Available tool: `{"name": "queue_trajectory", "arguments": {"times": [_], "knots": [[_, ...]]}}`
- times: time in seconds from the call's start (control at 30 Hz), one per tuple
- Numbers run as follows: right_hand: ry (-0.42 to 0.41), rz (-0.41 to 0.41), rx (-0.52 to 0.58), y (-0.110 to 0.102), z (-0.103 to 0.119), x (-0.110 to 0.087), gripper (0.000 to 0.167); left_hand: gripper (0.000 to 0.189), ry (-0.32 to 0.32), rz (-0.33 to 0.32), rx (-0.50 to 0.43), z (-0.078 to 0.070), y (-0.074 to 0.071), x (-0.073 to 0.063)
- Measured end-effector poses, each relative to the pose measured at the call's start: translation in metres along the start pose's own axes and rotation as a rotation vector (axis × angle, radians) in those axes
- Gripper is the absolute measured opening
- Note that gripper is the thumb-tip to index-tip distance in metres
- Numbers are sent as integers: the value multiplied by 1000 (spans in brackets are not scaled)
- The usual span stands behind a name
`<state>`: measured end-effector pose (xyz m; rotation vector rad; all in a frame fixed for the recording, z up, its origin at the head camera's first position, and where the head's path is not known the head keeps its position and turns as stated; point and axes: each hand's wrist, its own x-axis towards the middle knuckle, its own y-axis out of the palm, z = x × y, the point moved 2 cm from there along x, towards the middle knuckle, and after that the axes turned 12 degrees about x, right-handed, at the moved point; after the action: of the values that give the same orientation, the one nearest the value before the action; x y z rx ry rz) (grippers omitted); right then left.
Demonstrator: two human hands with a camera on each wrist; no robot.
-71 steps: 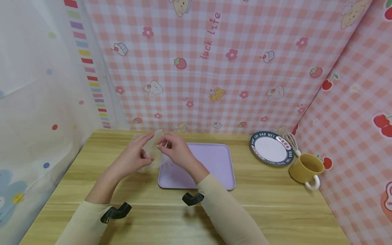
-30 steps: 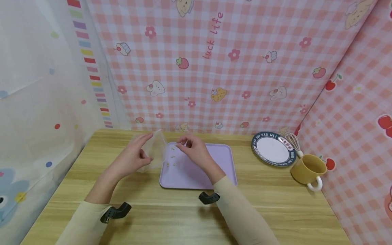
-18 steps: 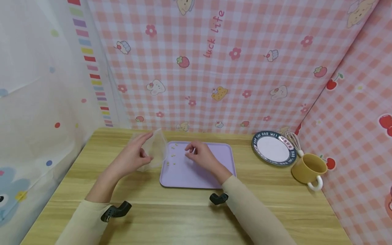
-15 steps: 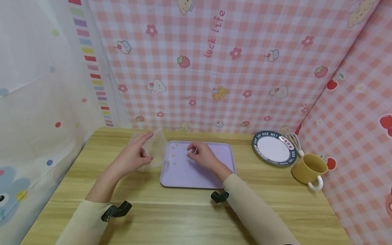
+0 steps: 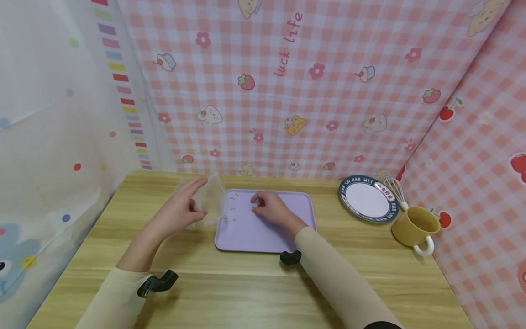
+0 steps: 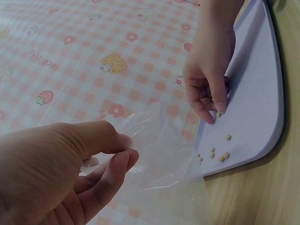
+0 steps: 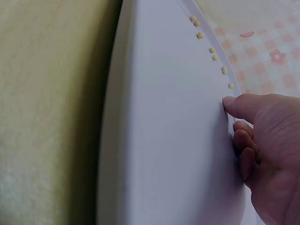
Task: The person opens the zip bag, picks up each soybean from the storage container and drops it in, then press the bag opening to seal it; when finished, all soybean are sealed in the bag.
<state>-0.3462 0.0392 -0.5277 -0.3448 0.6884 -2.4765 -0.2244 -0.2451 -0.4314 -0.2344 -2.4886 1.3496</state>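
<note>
Gingham point(image 5: 263, 103) backs the bench point(image 5: 246, 297); your left fingers point(image 6: 115, 171) pinch the bag point(image 6: 157, 161), likely flimsy: hold its edge! Right fingers point(image 6: 198, 105) curl by pellets point(image 6: 228, 137), grip unclear.

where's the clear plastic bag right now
In the head view, the clear plastic bag is left of centre, held in the left hand, at the left end of the lilac tray near the small yellowish pieces.
</note>
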Motion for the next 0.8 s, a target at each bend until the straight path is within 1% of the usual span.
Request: {"name": "queue_trajectory", "arguments": {"times": [0.17, 0.4, 0.57, 0.73, 0.8], "knots": [[16, -2, 7, 0, 1, 0, 15, 89, 15, -9, 0, -1, 2, 1], [17, -1, 15, 0, 2, -1, 11, 91, -3, 0, 4, 0, 3, 0], [36, 9, 14, -2, 3, -2, 4, 90, 6, -5, 8, -1, 3, -1], [36, 18, -5, -3, 1, -1, 5, 90, 6, -2, 5, -1, 2, -1], [31, 14, 5, -3, 0, -1, 4, 90, 3, 1, 4, -1, 2, 0]]}}
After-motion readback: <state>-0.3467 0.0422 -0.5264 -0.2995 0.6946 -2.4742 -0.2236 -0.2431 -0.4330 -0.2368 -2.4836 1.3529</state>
